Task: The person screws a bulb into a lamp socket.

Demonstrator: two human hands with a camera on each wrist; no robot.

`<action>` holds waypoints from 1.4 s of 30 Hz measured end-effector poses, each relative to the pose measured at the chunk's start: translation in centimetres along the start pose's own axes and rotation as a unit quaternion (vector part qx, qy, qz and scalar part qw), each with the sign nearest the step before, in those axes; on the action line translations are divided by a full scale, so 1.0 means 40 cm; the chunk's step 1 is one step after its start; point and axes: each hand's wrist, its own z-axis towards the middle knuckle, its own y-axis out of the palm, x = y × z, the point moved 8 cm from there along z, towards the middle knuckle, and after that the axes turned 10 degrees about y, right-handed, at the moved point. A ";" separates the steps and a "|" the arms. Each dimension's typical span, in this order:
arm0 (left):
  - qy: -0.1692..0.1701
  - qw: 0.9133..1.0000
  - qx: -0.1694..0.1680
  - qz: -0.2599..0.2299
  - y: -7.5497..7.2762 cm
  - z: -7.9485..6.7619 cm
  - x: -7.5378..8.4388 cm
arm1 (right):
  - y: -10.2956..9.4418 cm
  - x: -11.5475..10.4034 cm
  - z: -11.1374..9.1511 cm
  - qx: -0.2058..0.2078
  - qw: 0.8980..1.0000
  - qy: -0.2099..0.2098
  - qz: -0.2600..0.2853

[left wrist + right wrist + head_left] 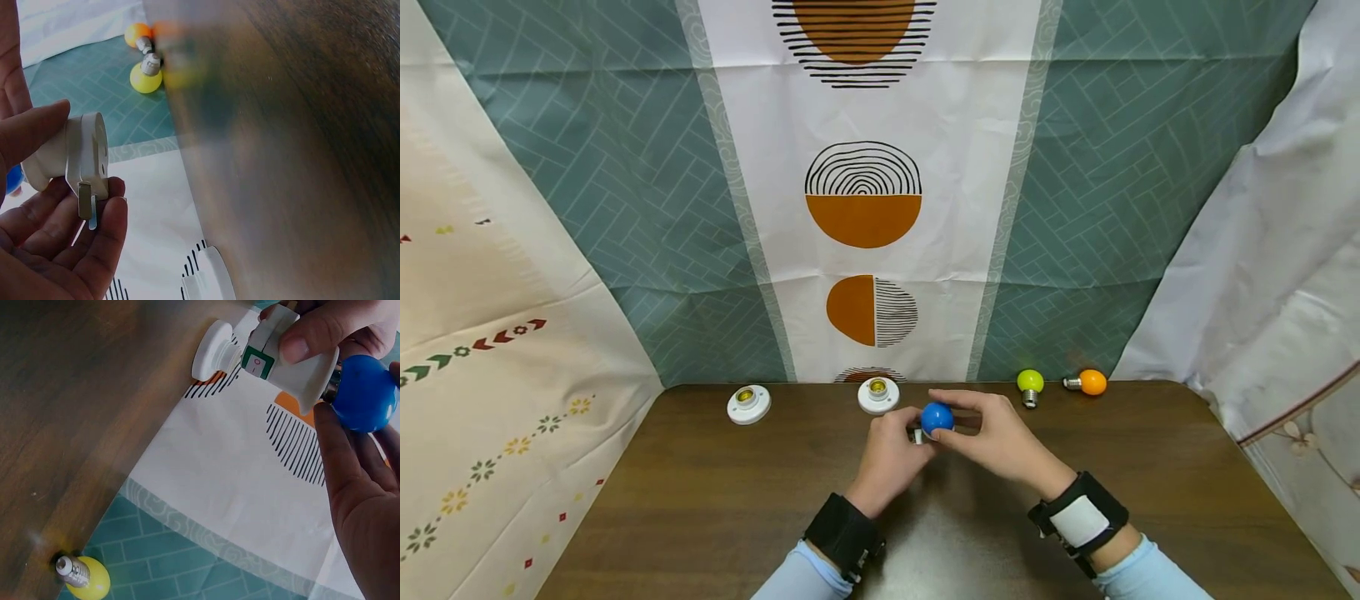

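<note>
My left hand (887,458) grips a white plug-in lamp socket (310,376). Two flat metal prongs (85,203) stick out of its back in the left wrist view, and a green-framed switch (256,361) shows on its side. With spread fingers and thumb, my right hand (1000,437) holds a round blue bulb (937,417) at the socket's mouth. Part of the bulb's metal base (332,386) shows between glass and socket; how deep it sits I cannot tell. Both hands are above the brown table (760,500).
Two round white lamp holders (748,405) stand along the table's back edge, left of the hands and behind them. At the back right lie a yellow-green bulb (1030,383) and an orange bulb (1092,382). A patterned cloth (865,108) hangs behind the table.
</note>
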 end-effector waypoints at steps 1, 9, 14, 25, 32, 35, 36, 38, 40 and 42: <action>-0.002 1.000 -0.001 -0.001 0.000 0.000 0.000 | 0.002 0.001 0.000 -0.004 1.000 -0.001 0.004; -0.001 1.000 -0.005 -0.006 0.003 -0.002 0.004 | -0.002 0.021 0.001 0.018 0.999 0.029 0.018; 0.004 1.000 0.001 -0.010 0.005 -0.002 0.008 | -0.009 0.007 -0.006 0.035 0.997 0.057 0.044; 0.010 1.000 0.000 -0.026 0.009 0.001 0.008 | -0.020 0.011 -0.014 0.061 0.996 0.045 0.038; 0.012 1.000 -0.002 -0.011 0.005 0.002 0.010 | -0.012 0.019 -0.008 0.029 1.000 -0.001 0.009; 0.003 1.000 -0.004 -0.005 0.006 0.001 0.006 | -0.009 0.012 -0.010 0.024 1.000 -0.009 0.008; 0.000 1.000 -0.005 -0.004 0.007 0.001 0.005 | -0.009 0.013 -0.010 0.026 1.000 -0.009 0.008; -0.004 1.000 -0.007 -0.004 0.009 0.000 0.003 | -0.011 0.013 -0.010 0.035 0.999 -0.002 0.009; -0.004 1.000 -0.007 -0.004 0.010 0.000 0.003 | -0.013 0.016 -0.011 0.043 0.999 0.005 0.011; -0.003 1.000 -0.006 -0.005 0.011 -0.001 0.003 | -0.014 0.020 -0.011 0.050 0.999 0.010 0.020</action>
